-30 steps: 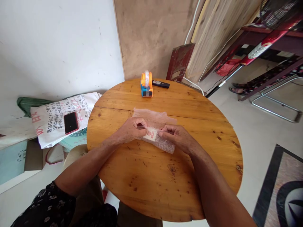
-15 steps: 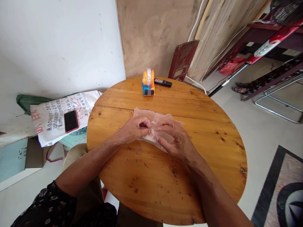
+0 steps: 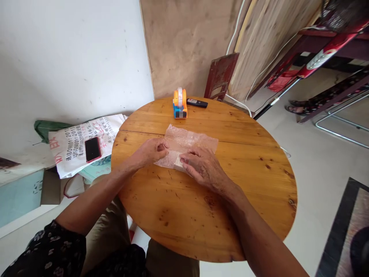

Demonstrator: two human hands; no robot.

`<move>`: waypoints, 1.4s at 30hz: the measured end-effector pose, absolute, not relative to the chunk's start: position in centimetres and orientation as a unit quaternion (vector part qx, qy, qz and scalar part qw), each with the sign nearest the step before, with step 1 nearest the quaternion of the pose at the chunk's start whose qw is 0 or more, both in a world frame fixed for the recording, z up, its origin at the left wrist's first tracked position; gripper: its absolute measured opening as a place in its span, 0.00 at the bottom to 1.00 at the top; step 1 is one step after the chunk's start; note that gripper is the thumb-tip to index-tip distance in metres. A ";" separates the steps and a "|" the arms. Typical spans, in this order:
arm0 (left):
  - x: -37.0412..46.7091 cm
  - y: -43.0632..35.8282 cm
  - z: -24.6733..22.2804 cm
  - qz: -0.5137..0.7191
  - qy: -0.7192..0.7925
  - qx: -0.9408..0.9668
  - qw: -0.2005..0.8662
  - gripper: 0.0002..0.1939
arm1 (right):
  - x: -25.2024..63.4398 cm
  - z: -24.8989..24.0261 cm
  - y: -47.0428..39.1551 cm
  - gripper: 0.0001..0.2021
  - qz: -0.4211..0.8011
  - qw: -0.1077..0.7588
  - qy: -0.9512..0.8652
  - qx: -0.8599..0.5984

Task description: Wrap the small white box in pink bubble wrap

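A crinkled, see-through sheet of bubble wrap (image 3: pixel 191 138) lies spread on the round wooden table (image 3: pixel 245 184). At its left side, my left hand (image 3: pixel 152 151) is closed, thumb and forefinger pinching the bubble wrap's edge. A small white box (image 3: pixel 178 162) rests on the front part of the sheet, partly covered by wrap. My right hand (image 3: pixel 203 165) curls over this box from the right, fingers and thumb closed on it, so its right part is hidden.
Behind the sheet stand an orange-and-blue tape dispenser (image 3: pixel 180 104) and a black remote control (image 3: pixel 197 102). Left of the table, a red-edged phone (image 3: pixel 93 149) lies on a printed white sack (image 3: pixel 77 134). A dark red chair (image 3: pixel 221 77) is behind the table.
My left hand has moved left, away from the box, to the sheet's edge. The bubble wrap lies flatter and shows more. My right hand has settled onto the box.
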State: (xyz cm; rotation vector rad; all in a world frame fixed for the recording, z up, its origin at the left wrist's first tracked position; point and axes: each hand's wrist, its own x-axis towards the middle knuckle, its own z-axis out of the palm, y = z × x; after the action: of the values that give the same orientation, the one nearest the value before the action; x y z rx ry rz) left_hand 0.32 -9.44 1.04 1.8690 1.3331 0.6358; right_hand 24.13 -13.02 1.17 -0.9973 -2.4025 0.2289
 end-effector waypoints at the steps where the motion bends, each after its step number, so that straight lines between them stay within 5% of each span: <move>1: 0.1 -9.4 0.9 0.239 0.535 0.732 0.348 0.08 | 24.0 1.2 -13.1 0.11 0.082 0.258 -0.888 -0.371; 6: -0.6 -9.7 0.8 0.214 0.602 0.732 0.235 0.18 | 23.7 1.2 -13.2 0.12 0.027 0.230 -0.894 -0.384; 11: -1.4 -9.9 1.4 0.172 0.628 0.711 0.265 0.27 | 23.5 1.5 -13.2 0.17 -0.052 0.171 -0.912 -0.369; 24: 0.6 -9.7 1.9 0.261 0.600 0.476 0.588 0.09 | 22.2 2.5 -13.7 0.11 -0.084 0.132 -0.911 -0.380; 30: 2.3 -10.2 3.0 0.305 0.544 0.401 0.672 0.08 | 22.2 2.3 -13.8 0.11 -0.070 0.128 -0.907 -0.394; 42: 5.0 -10.5 4.0 0.255 0.515 0.585 0.573 0.04 | 22.7 1.0 -13.5 0.33 -0.003 0.223 -0.883 -0.412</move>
State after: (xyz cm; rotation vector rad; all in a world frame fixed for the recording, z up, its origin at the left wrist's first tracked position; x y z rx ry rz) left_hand 5.00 -10.54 3.96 1.3710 1.2063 0.5971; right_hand 22.66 -13.55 0.99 -1.1382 -2.4393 -0.0070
